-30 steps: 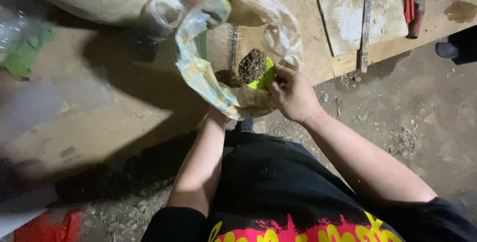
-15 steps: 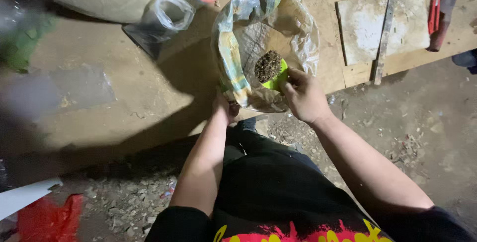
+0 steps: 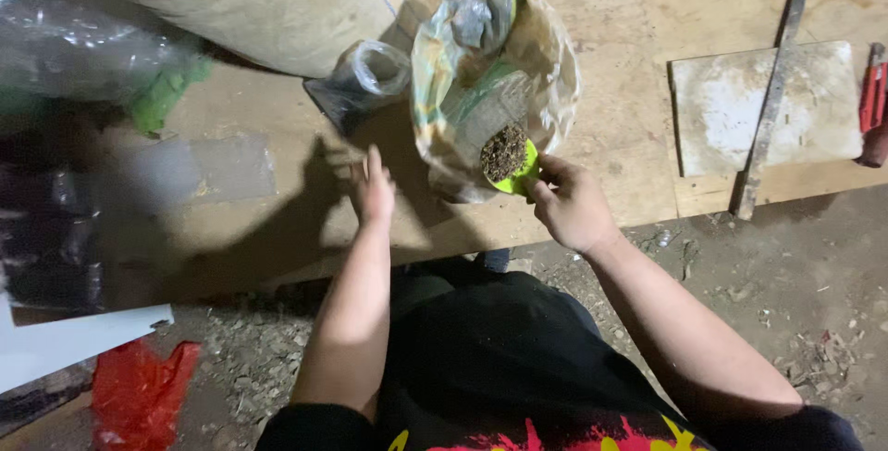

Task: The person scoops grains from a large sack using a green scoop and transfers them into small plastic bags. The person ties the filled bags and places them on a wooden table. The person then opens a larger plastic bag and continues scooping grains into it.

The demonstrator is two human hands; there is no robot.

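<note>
A big tan sack (image 3: 259, 2) lies across the back of the plywood table (image 3: 610, 127), and in front of it a patterned plastic bag (image 3: 490, 81) stands open beside a small clear bag (image 3: 365, 76). Inside the patterned bag's mouth, the right hand (image 3: 573, 206) closes its fingers on a green scoop (image 3: 513, 169) heaped with dark crumbly material. The left hand (image 3: 373, 190) hovers empty, fingers loosely extended, just left of that bag and below the clear one.

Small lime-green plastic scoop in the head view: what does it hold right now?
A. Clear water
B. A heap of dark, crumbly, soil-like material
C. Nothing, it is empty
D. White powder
B. The small lime-green plastic scoop, held by the right hand at the mouth of the open crinkled plastic bag, carries a mound of dark crumbly material.
</note>
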